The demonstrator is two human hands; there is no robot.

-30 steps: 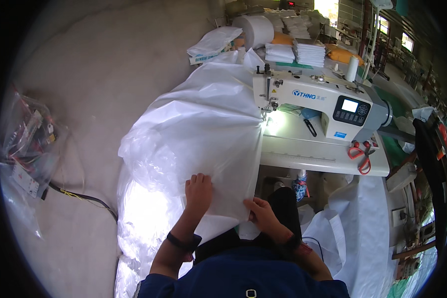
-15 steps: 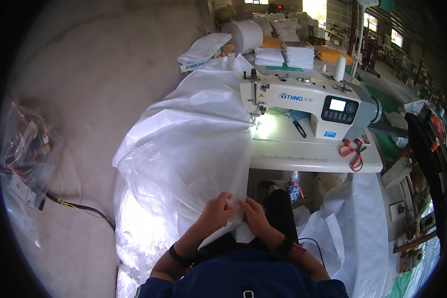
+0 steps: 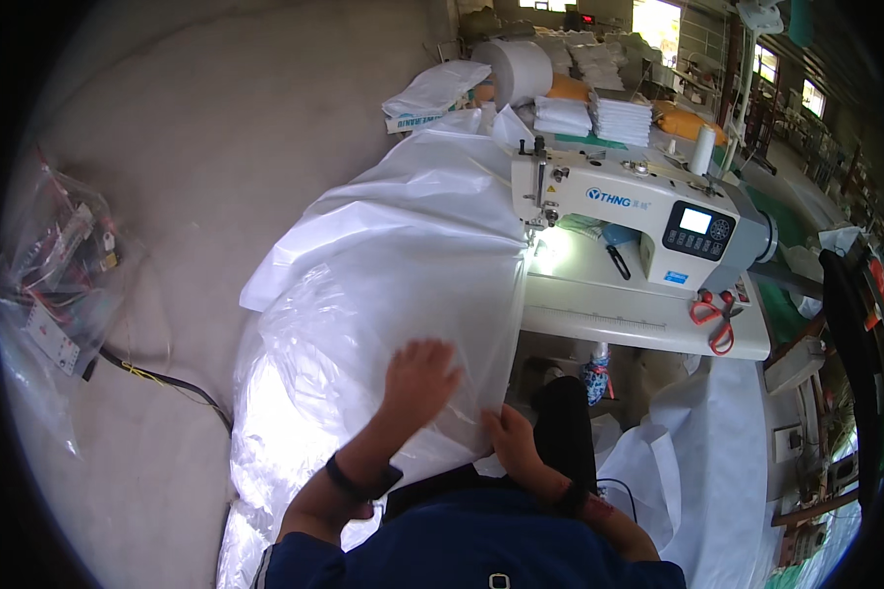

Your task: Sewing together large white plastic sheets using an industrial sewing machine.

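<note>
A large white plastic sheet (image 3: 432, 285) drapes from under the needle of a white sewing machine (image 3: 580, 172) down over my lap and to the left. On its surface rests or hovers my left hand (image 3: 422, 379), fingers stretched out and holding nothing; contact is hard to tell. At the sheet's near right edge my right hand (image 3: 513, 442) is closed, pinching that edge between thumb and fingers. The edge runs fairly straight from this grip up to the lit needle area. Part of the right fingers is hidden.
Red-handled scissors (image 3: 720, 324) and a black thread snipper (image 3: 619, 262) lie on the machine table (image 3: 599, 319). Behind stand folded white stacks (image 3: 622, 120) and a large white roll (image 3: 521, 74). A clear bag of wires (image 3: 74, 255) and a black cable (image 3: 167, 388) are on the left floor.
My left hand has let go of the sheet's edge and moved up and left over it, fingers spreading. The right hand stays at the edge. The whole view has shifted slightly.
</note>
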